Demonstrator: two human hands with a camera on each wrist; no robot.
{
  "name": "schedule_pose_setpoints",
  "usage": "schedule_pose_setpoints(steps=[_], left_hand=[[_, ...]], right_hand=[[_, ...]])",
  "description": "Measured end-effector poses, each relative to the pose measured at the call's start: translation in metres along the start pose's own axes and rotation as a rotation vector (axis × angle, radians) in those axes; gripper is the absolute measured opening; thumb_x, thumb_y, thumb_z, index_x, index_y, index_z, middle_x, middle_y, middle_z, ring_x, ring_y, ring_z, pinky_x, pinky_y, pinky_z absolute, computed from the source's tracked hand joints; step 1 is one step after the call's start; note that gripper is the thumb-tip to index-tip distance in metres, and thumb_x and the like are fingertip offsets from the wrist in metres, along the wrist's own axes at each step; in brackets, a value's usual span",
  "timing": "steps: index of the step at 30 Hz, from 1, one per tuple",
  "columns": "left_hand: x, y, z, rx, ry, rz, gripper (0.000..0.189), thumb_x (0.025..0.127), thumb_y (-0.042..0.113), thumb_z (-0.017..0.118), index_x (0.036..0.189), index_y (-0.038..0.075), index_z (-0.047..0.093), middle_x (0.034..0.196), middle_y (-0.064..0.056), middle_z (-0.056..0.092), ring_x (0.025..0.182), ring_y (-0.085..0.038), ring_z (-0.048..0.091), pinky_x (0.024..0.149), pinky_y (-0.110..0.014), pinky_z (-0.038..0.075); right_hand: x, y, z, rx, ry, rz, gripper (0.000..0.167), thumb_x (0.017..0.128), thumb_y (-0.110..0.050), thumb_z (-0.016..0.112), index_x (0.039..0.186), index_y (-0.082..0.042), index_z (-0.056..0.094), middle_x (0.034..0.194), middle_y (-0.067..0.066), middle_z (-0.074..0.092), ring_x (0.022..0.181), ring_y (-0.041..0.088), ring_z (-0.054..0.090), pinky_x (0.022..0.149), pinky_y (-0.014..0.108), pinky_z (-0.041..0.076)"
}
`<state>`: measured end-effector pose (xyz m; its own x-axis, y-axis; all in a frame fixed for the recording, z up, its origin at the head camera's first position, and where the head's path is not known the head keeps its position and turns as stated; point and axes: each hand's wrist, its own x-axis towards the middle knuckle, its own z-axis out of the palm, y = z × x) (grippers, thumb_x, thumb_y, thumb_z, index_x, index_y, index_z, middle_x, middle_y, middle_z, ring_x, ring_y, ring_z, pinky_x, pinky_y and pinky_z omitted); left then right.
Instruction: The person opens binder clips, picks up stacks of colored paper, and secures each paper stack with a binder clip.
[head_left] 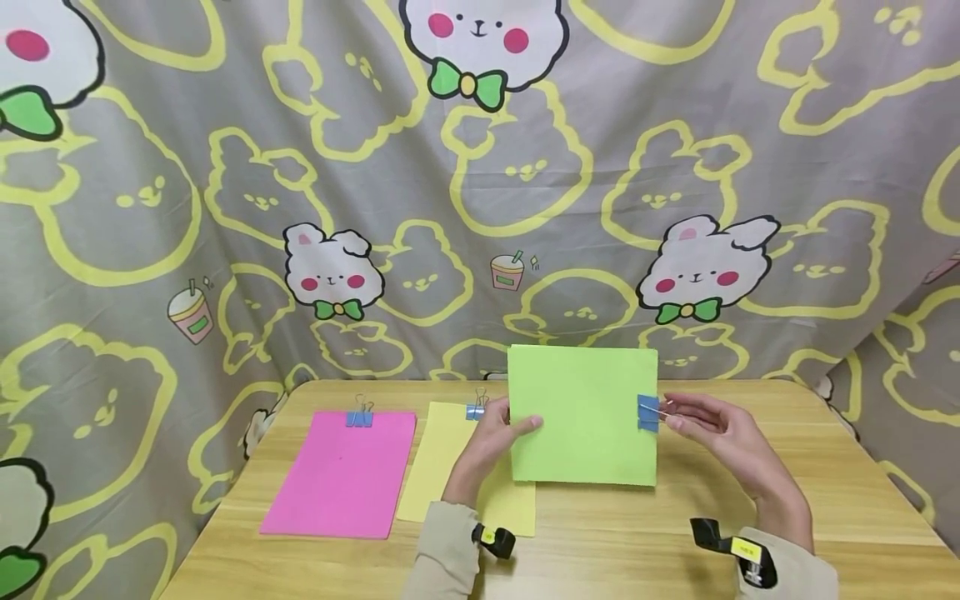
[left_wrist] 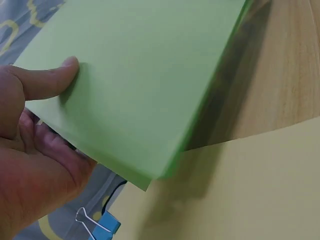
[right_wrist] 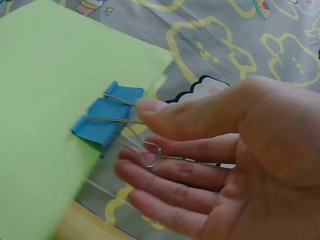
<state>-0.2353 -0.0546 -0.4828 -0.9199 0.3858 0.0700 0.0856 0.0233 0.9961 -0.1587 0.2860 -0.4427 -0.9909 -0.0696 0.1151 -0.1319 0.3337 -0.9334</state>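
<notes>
A stack of green paper (head_left: pixel 581 417) is held up above the table, its broad face towards me. My left hand (head_left: pixel 491 442) grips its left edge, the thumb (left_wrist: pixel 50 82) lying on the front and the fingers behind. A blue binder clip (right_wrist: pixel 107 117) sits on the stack's right edge. My right hand (head_left: pixel 720 433) holds the clip by its wire handles, with the thumb (right_wrist: pixel 175 117) on the near handle and the fingers (right_wrist: pixel 175 175) by the far one. Below and left of the green stack lies yellow paper (head_left: pixel 431 475), partly hidden by the left arm.
Pink paper (head_left: pixel 341 479) with a blue binder clip (head_left: pixel 360 418) at its top lies on the left of the wooden table (head_left: pixel 600 542). Another blue clip (head_left: pixel 475 412) is on the yellow paper's top edge. A patterned curtain (head_left: pixel 420 192) hangs behind the table.
</notes>
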Motion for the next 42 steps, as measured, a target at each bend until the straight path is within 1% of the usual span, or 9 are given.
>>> schedule_pose_setpoints(steps=[6, 9, 18, 24, 26, 30, 33, 38, 42], left_hand=[[-0.002, -0.001, 0.002, -0.015, -0.015, -0.008, 0.028, 0.099, 0.012, 0.067, 0.123, -0.003, 0.065, 0.103, -0.006, 0.072, 0.095, -0.016, 0.065, 0.093, -0.032, 0.050], [-0.002, -0.001, 0.005, -0.027, -0.017, -0.027, 0.027, 0.100, 0.012, 0.066, 0.121, -0.003, 0.065, 0.100, -0.004, 0.071, 0.095, -0.014, 0.064, 0.096, -0.033, 0.048], [0.000, -0.003, 0.010, -0.093, 0.018, -0.013, 0.030, 0.102, 0.014, 0.063, 0.129, 0.000, 0.063, 0.107, -0.012, 0.073, 0.088, -0.019, 0.071, 0.082, -0.034, 0.059], [0.000, -0.001, 0.013, -0.112, 0.025, 0.016, 0.031, 0.104, 0.015, 0.060, 0.132, 0.000, 0.062, 0.107, -0.015, 0.074, 0.084, -0.018, 0.073, 0.078, -0.034, 0.061], [-0.001, 0.000, 0.016, -0.118, 0.027, 0.026, 0.031, 0.105, 0.016, 0.058, 0.131, -0.001, 0.062, 0.107, -0.015, 0.074, 0.084, -0.017, 0.073, 0.078, -0.034, 0.061], [-0.001, 0.000, 0.022, -0.135, 0.015, 0.025, 0.031, 0.106, 0.016, 0.058, 0.130, -0.002, 0.062, 0.107, -0.014, 0.074, 0.085, -0.016, 0.073, 0.079, -0.032, 0.060], [-0.001, -0.001, 0.029, -0.126, 0.009, 0.026, 0.029, 0.105, 0.014, 0.058, 0.131, 0.000, 0.062, 0.109, -0.014, 0.074, 0.087, -0.016, 0.072, 0.081, -0.032, 0.060], [0.001, 0.001, 0.037, -0.090, 0.080, 0.084, 0.028, 0.104, 0.011, 0.059, 0.128, -0.002, 0.063, 0.109, -0.014, 0.073, 0.087, -0.016, 0.071, 0.081, -0.033, 0.059], [0.002, 0.010, 0.040, -0.072, 0.128, 0.140, 0.024, 0.103, 0.011, 0.061, 0.122, -0.003, 0.064, 0.108, -0.013, 0.072, 0.090, -0.016, 0.069, 0.082, -0.032, 0.059]], right_hand=[[-0.006, 0.003, -0.005, 0.173, 0.044, -0.011, 0.057, 0.103, -0.021, 0.064, 0.149, 0.006, 0.044, 0.129, -0.004, 0.069, 0.112, 0.000, 0.065, 0.091, 0.014, 0.051], [-0.006, 0.003, -0.007, 0.235, 0.039, -0.005, 0.058, 0.103, -0.020, 0.065, 0.149, 0.008, 0.043, 0.126, -0.006, 0.070, 0.111, 0.003, 0.066, 0.091, 0.016, 0.052], [-0.004, 0.000, -0.008, 0.120, 0.054, 0.036, 0.059, 0.101, -0.027, 0.068, 0.147, 0.003, 0.048, 0.127, -0.001, 0.071, 0.109, 0.003, 0.067, 0.089, 0.015, 0.051], [-0.003, -0.002, -0.007, 0.166, 0.087, 0.061, 0.061, 0.099, -0.026, 0.071, 0.146, 0.005, 0.049, 0.123, -0.005, 0.072, 0.108, 0.002, 0.068, 0.089, 0.014, 0.051], [-0.003, -0.002, -0.007, 0.214, 0.106, 0.063, 0.060, 0.098, -0.025, 0.072, 0.146, 0.004, 0.050, 0.121, -0.007, 0.073, 0.107, 0.001, 0.068, 0.088, 0.014, 0.051], [-0.003, -0.001, -0.007, 0.419, 0.147, 0.028, 0.055, 0.097, -0.014, 0.073, 0.144, 0.004, 0.052, 0.118, -0.005, 0.074, 0.105, 0.006, 0.070, 0.088, 0.020, 0.055], [-0.003, 0.002, -0.007, 0.496, 0.150, 0.008, 0.051, 0.096, -0.008, 0.072, 0.142, 0.005, 0.054, 0.116, -0.004, 0.075, 0.104, 0.008, 0.071, 0.087, 0.024, 0.056], [-0.002, 0.002, -0.006, 0.402, 0.151, -0.001, 0.050, 0.097, -0.010, 0.072, 0.142, 0.001, 0.055, 0.117, -0.008, 0.074, 0.105, 0.003, 0.069, 0.087, 0.019, 0.055], [-0.004, -0.008, -0.007, 0.429, 0.163, -0.116, 0.049, 0.097, -0.002, 0.070, 0.143, 0.001, 0.054, 0.124, -0.004, 0.072, 0.110, 0.005, 0.069, 0.090, 0.019, 0.053]])
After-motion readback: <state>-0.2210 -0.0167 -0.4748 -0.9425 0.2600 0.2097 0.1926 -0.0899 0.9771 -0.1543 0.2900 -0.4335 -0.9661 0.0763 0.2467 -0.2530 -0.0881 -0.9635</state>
